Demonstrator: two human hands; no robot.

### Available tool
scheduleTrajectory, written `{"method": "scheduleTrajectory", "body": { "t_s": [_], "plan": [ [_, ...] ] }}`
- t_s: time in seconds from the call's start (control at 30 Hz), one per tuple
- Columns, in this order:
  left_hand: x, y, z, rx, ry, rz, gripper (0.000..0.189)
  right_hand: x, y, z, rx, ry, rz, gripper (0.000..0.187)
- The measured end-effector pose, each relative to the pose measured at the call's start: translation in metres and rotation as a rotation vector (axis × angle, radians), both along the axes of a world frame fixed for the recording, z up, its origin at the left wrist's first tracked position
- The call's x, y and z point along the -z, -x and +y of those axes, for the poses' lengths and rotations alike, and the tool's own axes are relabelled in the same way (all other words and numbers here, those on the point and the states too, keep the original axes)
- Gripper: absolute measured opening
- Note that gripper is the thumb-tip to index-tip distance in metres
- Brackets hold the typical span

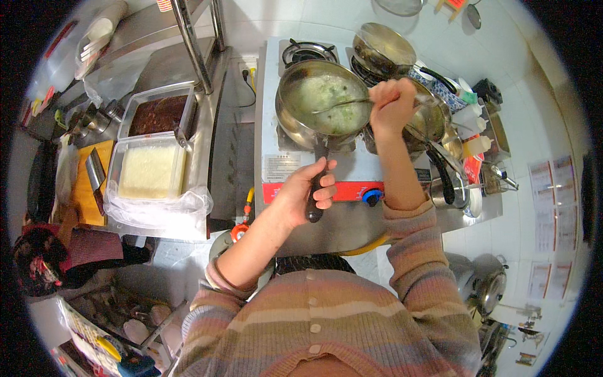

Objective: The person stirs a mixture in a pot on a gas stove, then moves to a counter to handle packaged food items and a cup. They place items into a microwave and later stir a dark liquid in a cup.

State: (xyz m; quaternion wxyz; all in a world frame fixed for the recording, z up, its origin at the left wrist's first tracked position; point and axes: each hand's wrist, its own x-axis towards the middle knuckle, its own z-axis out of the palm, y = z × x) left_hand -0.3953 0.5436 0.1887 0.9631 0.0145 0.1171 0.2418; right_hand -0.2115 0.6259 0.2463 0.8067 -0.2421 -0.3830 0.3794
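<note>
My left hand [304, 191] is wrapped around the black handle [321, 151] of a metal saucepan [301, 133] on the gas stove. Pale, foamy liquid with green bits [327, 96] fills the pan's bottom. Over the pan's right rim, my right hand [392, 106] grips a thin metal utensil [346, 103], its far end dipped in the liquid; the head is too submerged to identify. A second metal pan [384, 45] stands behind, at the upper right. Another pan [426, 118] with a black handle lies beside my right wrist, partly hidden by it.
A blue knob [372, 197] sits on the stove's red front. Squeeze bottles [476, 146] and patterned bowls [443, 92] crowd the right side. On the left counter are boxes of dark food [158, 115] and white food [150, 172], and a cleaver [95, 172]. Another person [40, 259] is at lower left.
</note>
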Motion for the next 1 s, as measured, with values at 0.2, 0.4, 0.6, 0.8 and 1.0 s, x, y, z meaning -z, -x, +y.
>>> {"method": "scheduleTrajectory", "body": {
  "t_s": [0.2, 0.4, 0.6, 0.8, 1.0],
  "plan": [
    [0.001, 0.007, 0.001, -0.020, 0.007, -0.027, 0.019, -0.030, -0.019, -0.018, 0.033, 0.120, -0.101, 0.034],
    [-0.002, 0.007, 0.002, -0.008, 0.017, -0.014, 0.019, -0.008, 0.005, -0.016, -0.069, 0.051, -0.026, 0.034],
    [0.003, 0.001, 0.002, 0.016, 0.019, -0.053, 0.019, -0.017, -0.018, 0.010, 0.150, 0.144, 0.147, 0.034],
    [-0.001, 0.009, 0.002, -0.016, 0.003, -0.019, 0.020, -0.018, -0.020, -0.021, -0.036, 0.137, -0.021, 0.036],
    [0.002, 0.004, 0.002, 0.005, 0.013, -0.049, 0.020, 0.010, -0.008, 0.007, -0.190, -0.055, -0.064, 0.031]
  ]
}}
